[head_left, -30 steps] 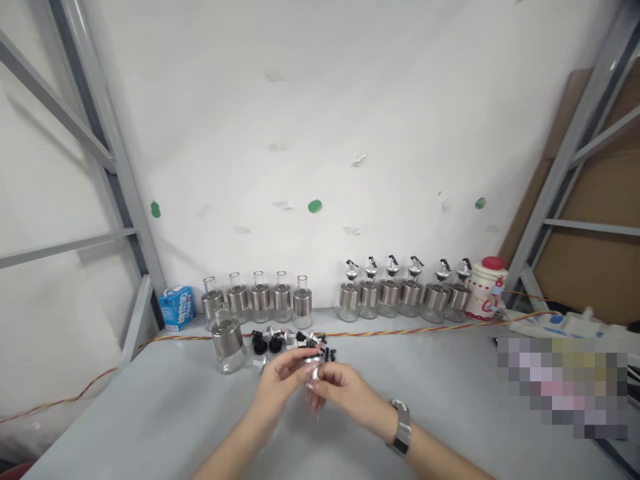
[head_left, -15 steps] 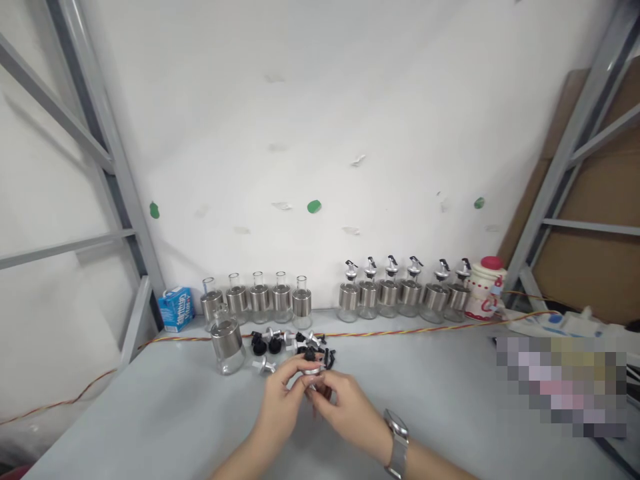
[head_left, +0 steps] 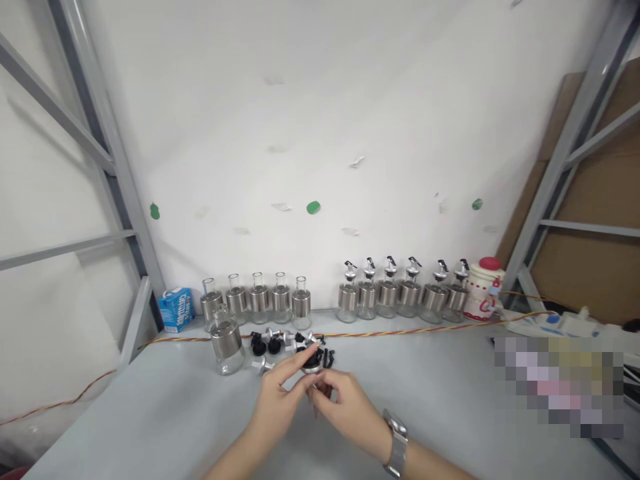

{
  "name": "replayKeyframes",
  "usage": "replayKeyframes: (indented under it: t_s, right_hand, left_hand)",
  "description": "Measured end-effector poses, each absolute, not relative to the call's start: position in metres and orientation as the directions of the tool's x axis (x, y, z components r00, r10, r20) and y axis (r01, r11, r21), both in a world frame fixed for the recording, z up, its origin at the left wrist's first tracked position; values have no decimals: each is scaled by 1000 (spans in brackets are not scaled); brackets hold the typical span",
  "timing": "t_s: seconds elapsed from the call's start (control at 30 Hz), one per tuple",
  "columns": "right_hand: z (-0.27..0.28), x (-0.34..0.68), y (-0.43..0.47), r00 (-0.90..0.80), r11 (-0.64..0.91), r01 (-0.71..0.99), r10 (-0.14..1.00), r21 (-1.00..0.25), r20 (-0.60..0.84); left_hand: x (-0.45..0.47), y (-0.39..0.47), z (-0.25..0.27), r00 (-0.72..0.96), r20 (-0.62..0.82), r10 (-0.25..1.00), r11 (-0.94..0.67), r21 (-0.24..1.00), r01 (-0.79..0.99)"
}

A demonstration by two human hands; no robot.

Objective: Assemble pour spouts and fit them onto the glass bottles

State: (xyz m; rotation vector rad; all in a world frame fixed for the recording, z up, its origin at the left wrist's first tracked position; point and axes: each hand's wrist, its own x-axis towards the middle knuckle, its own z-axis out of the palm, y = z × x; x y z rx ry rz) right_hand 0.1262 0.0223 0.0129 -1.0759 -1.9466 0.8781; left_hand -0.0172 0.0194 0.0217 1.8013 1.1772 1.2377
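Between my two hands is a pour spout [head_left: 312, 364] with a black stopper part facing up and a silver rim. My right hand [head_left: 345, 403] pinches its lower end, which the fingers mostly hide. My left hand [head_left: 283, 393] has its thumb at the rim and its index finger stretched along the black part. Just beyond the hands lies a pile of loose black and silver spout parts [head_left: 275, 345]. A glass bottle with a steel band [head_left: 227, 340] stands uncapped to the left of them.
Several uncapped bottles [head_left: 259, 299] line the wall at left, and several bottles with spouts [head_left: 388, 293] stand at right. A blue carton [head_left: 177, 310], a red-lidded jar [head_left: 484, 290] and a power strip [head_left: 565, 325] flank them. A twisted wire [head_left: 400, 332] crosses the grey table [head_left: 430, 393].
My left index finger has straightened and lifted from its curl around the spout, so more of the black part shows. My right hand has stayed nearly in place.
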Motion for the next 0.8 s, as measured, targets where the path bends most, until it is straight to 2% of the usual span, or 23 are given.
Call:
replayKeyframes:
  t_s: [0.2, 0.3, 0.37, 0.43, 0.5, 0.57, 0.6, 0.67, 0.8]
  right_hand:
    - [12, 127, 22, -379, 424, 412, 885, -807, 271]
    - [14, 128, 21, -384, 436, 429, 881, -791, 277]
    - [16, 128, 21, -388, 442, 439, 879, -783, 279]
    - [17, 129, 21, -403, 455, 455, 872, -766, 279]
    - [17, 131, 22, -421, 480, 486, 861, -730, 286]
    - [18, 132, 22, -430, 502, 526, 854, -687, 295]
    - [18, 132, 22, -433, 508, 541, 852, -670, 295]
    - [20, 133, 22, -448, 515, 555, 847, -653, 287]
    - [22, 134, 22, -483, 522, 536, 834, -663, 266]
  left_hand:
    - [-17, 20, 22, 241, 406, 882, -471, 789, 394]
    - [-17, 20, 18, 165, 376, 912, -411, 841, 353]
    - [-19, 20, 15, 114, 368, 923, -382, 833, 401]
    - [-23, 21, 16, 152, 418, 896, -420, 684, 596]
    - [-27, 23, 18, 270, 472, 839, -469, 376, 799]
    - [-30, 23, 22, 384, 479, 789, -476, 83, 875]
    - [-30, 23, 24, 422, 475, 772, -475, -9, 880]
    - [-30, 22, 26, 475, 470, 743, -493, -95, 865]
    - [-29, 21, 24, 554, 462, 693, -574, -112, 811]
